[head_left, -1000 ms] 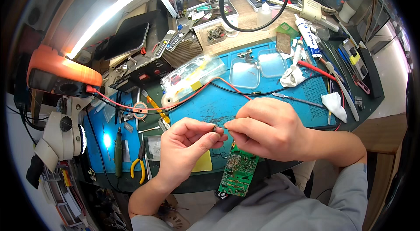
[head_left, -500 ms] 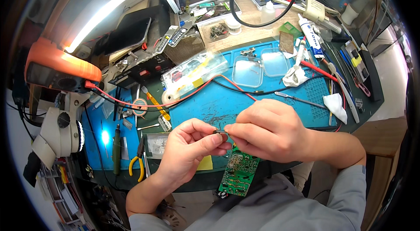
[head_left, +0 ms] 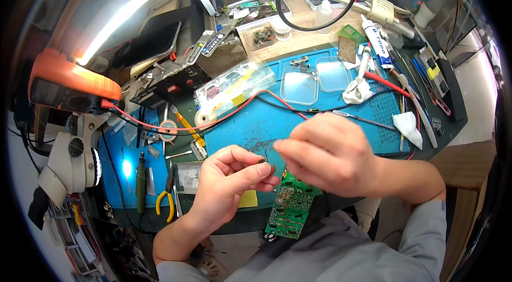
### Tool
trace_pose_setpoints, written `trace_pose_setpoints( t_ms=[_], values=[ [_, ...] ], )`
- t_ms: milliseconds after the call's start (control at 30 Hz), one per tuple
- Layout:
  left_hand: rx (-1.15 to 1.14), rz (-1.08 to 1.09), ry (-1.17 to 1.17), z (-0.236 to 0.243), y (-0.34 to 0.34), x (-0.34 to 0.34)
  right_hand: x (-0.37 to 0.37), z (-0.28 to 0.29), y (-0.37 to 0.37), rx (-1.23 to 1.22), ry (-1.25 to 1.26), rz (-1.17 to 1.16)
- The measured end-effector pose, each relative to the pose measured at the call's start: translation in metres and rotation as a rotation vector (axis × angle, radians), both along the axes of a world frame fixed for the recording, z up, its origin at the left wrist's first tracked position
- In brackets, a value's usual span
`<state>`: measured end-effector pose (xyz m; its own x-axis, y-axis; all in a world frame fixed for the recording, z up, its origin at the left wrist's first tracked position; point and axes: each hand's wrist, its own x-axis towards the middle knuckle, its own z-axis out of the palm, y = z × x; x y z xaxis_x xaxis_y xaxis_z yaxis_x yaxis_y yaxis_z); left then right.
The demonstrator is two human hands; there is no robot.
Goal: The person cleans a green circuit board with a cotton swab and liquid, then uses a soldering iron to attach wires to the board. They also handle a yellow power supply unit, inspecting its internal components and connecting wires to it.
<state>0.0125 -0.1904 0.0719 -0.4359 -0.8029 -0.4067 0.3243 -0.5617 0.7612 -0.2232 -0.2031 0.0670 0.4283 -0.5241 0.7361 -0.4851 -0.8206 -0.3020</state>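
My left hand [head_left: 226, 180] pinches a small dark part [head_left: 263, 160] between thumb and fingertips; it is too small to name. Just to the right and a little higher is my right hand [head_left: 333, 156], its thumb and fingertips pressed together. Whatever they pinch, if anything, is hidden from view. A gap lies between the two sets of fingertips. Below my right hand a green circuit board [head_left: 290, 204], with solder points and small components showing, slants over the bench's near edge. My right hand covers its upper end, so I cannot tell what supports it.
A blue work mat [head_left: 240, 132] covers the bench. Red and black leads cross it from an orange multimeter [head_left: 74, 82]. Clear plastic cases [head_left: 300, 87] lie beyond my hands. Yellow-handled pliers [head_left: 165, 204] and a lit lamp [head_left: 127, 168] are at left; tweezers [head_left: 362, 118] and crumpled tissue [head_left: 408, 128] at right.
My right hand's fingertips have moved up and away from the small part, opening a gap. My left hand stays nearly still, keeping its pinch.
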Motion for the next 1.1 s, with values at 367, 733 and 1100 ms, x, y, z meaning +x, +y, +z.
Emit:
trace_pose_setpoints(
  t_ms=[367, 733, 1100],
  values=[
    [0.042, -0.017, 0.029, -0.0005, 0.0003, 0.0023, -0.0026, 0.0036, 0.0025, 0.002, 0.059, 0.021],
    [0.128, -0.032, 0.139, -0.0001, -0.0017, 0.0066, -0.0003, 0.0017, 0.0011, -0.051, 0.058, -0.02],
    [0.236, -0.098, 0.291, -0.0001, -0.0014, 0.0082, 0.0003, 0.0042, 0.0058, -0.084, 0.015, 0.038]
  ],
)
